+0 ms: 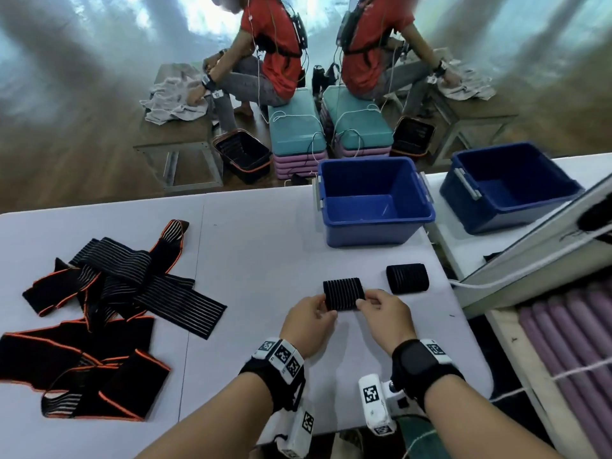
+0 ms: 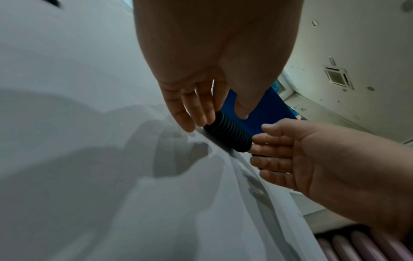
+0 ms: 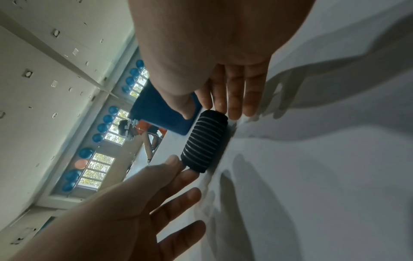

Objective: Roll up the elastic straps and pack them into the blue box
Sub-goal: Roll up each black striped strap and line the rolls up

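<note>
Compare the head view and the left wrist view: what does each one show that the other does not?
Only the head view shows the pile of unrolled black elastic straps with orange edges, a second rolled black strap lying apart on the white table, and the empty inside of the blue plastic box.

Only the left wrist view shows the undersides of the fingers and the ceiling.

Both show the left hand and right hand pinching the ends of the rolled black ribbed strap, which rests on the table.

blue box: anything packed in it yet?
Empty. The head view shows the blue box with a bare floor; both rolled straps are on the table.
</note>
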